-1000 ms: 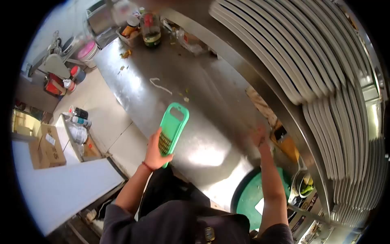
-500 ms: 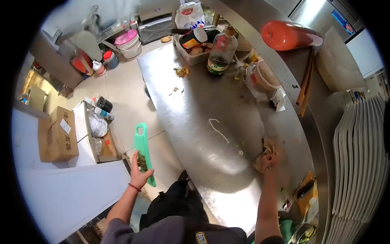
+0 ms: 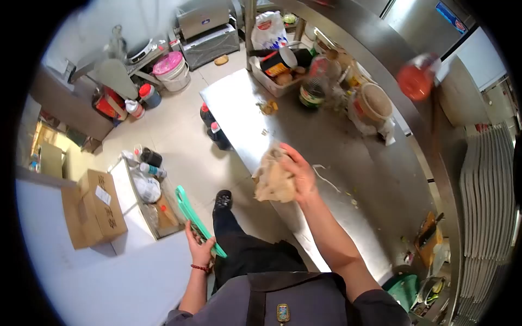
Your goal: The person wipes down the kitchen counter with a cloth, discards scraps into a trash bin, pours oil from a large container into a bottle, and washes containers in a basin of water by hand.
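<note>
My left hand (image 3: 201, 251) grips a green plastic board (image 3: 189, 211) with a handle hole at its far end. It is held tilted beside the steel table (image 3: 375, 185), over the floor, and dark scraps show near my fingers. My right hand (image 3: 300, 173) is closed on a crumpled tan rag (image 3: 272, 176), raised at the table's left edge. Beyond the rag, yellowish-brown food scraps (image 3: 267, 107) lie on the steel. A thin white strand (image 3: 326, 180) and small bits lie to the right of my right hand.
A bin of jars (image 3: 276, 81), a plastic bottle (image 3: 312, 93) and a tub (image 3: 374, 103) stand at the table's far end. Dark bottles (image 3: 218, 136) stand beside its left edge. A cardboard box (image 3: 95, 209) sits left; stacked plates (image 3: 492, 217) stand right.
My right hand has lifted the rag from the table's right side and carried it to the left edge. My left hand and the green board have moved slightly lower and right as the view turned.
</note>
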Available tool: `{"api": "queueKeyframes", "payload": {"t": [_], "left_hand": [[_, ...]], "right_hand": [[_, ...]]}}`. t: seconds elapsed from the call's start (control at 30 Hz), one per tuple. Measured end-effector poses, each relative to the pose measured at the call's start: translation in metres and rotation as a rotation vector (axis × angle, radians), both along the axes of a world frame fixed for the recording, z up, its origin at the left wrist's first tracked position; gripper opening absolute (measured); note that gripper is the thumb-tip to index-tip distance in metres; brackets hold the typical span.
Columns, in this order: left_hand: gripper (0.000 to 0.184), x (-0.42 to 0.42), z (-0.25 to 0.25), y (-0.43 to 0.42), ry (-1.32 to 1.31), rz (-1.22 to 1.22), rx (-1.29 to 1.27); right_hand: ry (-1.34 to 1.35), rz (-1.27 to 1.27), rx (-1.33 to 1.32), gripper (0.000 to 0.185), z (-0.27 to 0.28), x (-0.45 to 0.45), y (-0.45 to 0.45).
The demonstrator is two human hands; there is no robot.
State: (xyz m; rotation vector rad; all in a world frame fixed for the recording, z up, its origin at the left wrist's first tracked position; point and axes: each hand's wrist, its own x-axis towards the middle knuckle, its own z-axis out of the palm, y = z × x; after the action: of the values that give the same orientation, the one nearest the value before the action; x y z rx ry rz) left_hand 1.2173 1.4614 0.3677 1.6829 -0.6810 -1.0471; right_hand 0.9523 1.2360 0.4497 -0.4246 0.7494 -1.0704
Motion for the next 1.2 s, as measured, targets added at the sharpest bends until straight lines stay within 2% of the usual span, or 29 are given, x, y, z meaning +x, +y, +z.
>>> {"api": "queueKeyframes", "payload": {"t": [0.03, 0.07, 0.1, 0.17, 0.23, 0.3, 0.37, 0.43, 0.47, 0.5, 0.53, 0.57, 0.6, 0.63, 0.73, 0.83, 0.93, 0.97, 1.0, 1.03, 1.07, 1.1, 1.13, 1.17, 1.2], "left_hand": [[0.092, 0.013, -0.006, -0.015, -0.016, -0.022, -0.030], [0.093, 0.029, -0.011, -0.031, -0.007, -0.050, -0.031], [0.096, 0.056, -0.031, -0.045, -0.137, -0.144, -0.013], [0.097, 0.091, -0.028, -0.084, -0.039, -0.163, 0.058], [0.097, 0.129, -0.003, -0.124, 0.016, -0.170, 0.101], [0.094, 0.179, -0.005, -0.146, -0.179, -0.198, 0.052], [0.093, 0.240, -0.008, -0.163, -0.204, -0.180, 0.115], [0.090, 0.259, 0.018, -0.192, -0.216, -0.127, 0.188], [0.089, 0.271, 0.020, -0.201, -0.233, -0.119, 0.219], [0.088, 0.281, 0.016, -0.213, -0.248, -0.106, 0.231], [0.088, 0.292, 0.009, -0.223, -0.246, -0.126, 0.234], [0.087, 0.302, -0.001, -0.233, -0.253, -0.214, 0.172], [0.086, 0.304, -0.006, -0.241, -0.255, -0.295, 0.103], [0.086, 0.300, -0.005, -0.251, -0.245, -0.300, 0.093], [0.088, 0.276, 0.003, -0.284, -0.175, -0.510, 0.165], [0.089, 0.257, -0.004, -0.291, -0.072, -0.601, 0.084], [0.089, 0.252, -0.014, -0.288, -0.044, -0.699, 0.089], [0.089, 0.254, -0.016, -0.288, -0.040, -0.779, 0.098], [0.089, 0.255, -0.020, -0.286, -0.019, -0.739, 0.139], [0.089, 0.256, -0.029, -0.282, 0.000, -0.689, 0.174], [0.088, 0.263, -0.041, -0.282, -0.009, -0.684, 0.175], [0.087, 0.264, -0.045, -0.284, -0.022, -0.711, 0.150], [0.087, 0.257, -0.038, -0.287, 0.003, -0.712, 0.147], [0.088, 0.249, -0.025, -0.291, 0.027, -0.702, 0.145], [0.088, 0.242, -0.014, -0.295, -0.119, -0.743, 0.152]], "right_hand": [[-0.008, -0.014, -0.007, 0.054, 0.000, 0.032, -0.024], [0.430, -0.007, -0.368, 0.050, 0.000, 0.065, -0.051], [0.869, -0.011, -0.710, 0.046, -0.004, 0.101, -0.080], [1.064, -0.221, -1.029, 0.047, -0.066, 0.175, -0.158], [1.582, 0.075, -0.840, 0.046, -0.081, 0.225, -0.224], [1.811, 0.194, -0.720, 0.046, -0.131, 0.256, -0.284], [1.820, 0.154, -0.609, 0.044, -0.145, 0.270, -0.334], [1.827, 0.083, -0.531, 0.044, -0.150, 0.249, -0.341], [1.858, -0.377, -0.639, 0.032, -0.183, 0.239, -0.337], [1.653, -0.167, -0.279, 0.033, -0.128, 0.210, -0.312], [1.805, 0.049, -0.066, 0.033, -0.091, 0.186, -0.286], [1.548, -0.235, -0.018, 0.033, -0.134, 0.156, -0.269], [2.255, -0.097, -0.179, 0.035, -0.198, 0.121, -0.246], [2.314, -0.140, -0.131, 0.036, -0.197, 0.081, -0.209], [2.191, -0.279, 0.175, 0.038, -0.180, -0.011, -0.112], [2.100, -0.450, 0.423, 0.040, -0.159, -0.073, -0.029], [1.937, -0.682, 0.397, 0.043, -0.139, -0.079, 0.004], [1.705, -0.809, 0.338, 0.044, -0.134, -0.059, -0.002], [1.051, -1.033, 0.208, 0.045, -0.132, -0.028, -0.017], [0.483, -1.152, 0.127, 0.046, -0.132, 0.013, -0.041], [0.395, -1.069, 0.123, 0.047, -0.139, 0.067, -0.078], [1.161, -0.846, -0.052, 0.046, -0.134, 0.122, -0.112], [1.881, -0.475, -0.214, 0.047, -0.123, 0.173, -0.142], [1.730, -0.262, -0.327, 0.049, -0.116, 0.214, -0.168], [1.585, -0.238, -0.350, 0.045, -0.119, 0.250, -0.190]]}}
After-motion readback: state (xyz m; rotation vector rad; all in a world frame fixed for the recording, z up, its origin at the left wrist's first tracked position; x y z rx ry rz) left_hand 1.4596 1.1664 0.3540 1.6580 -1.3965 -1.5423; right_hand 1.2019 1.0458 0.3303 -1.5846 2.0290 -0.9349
